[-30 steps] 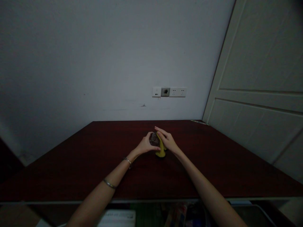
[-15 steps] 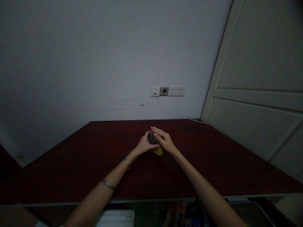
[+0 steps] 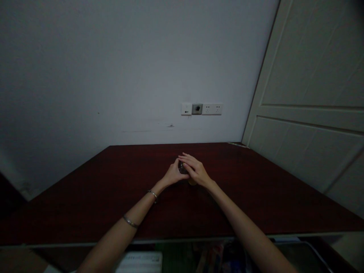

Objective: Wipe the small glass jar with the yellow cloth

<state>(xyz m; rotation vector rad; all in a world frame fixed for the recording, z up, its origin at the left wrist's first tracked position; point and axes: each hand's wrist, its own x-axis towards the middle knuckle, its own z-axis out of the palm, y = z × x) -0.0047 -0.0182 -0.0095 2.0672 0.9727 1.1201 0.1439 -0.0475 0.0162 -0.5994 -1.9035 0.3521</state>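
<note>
An object (image 3: 182,168) is flanked on the table (image 3: 113,197) by the left hand (image 3: 173,175) at 8 o'clock and the right hand (image 3: 195,171) at 4; sockets (image 3: 201,109) are set at 12.

Small dark rounded object (image 3: 182,168), clasped mid-worktop (image 3: 113,197) between left hand (image 3: 173,175) and right hand (image 3: 196,171); yellow cloth (image 3: 192,183) nearly hidden under right palm.

The table (image 3: 113,197) is smooth dark-red wood, the wall (image 3: 113,68) at twelve o'clock matt plaster, the bracelets (image 3: 130,221) shiny metal.
</note>
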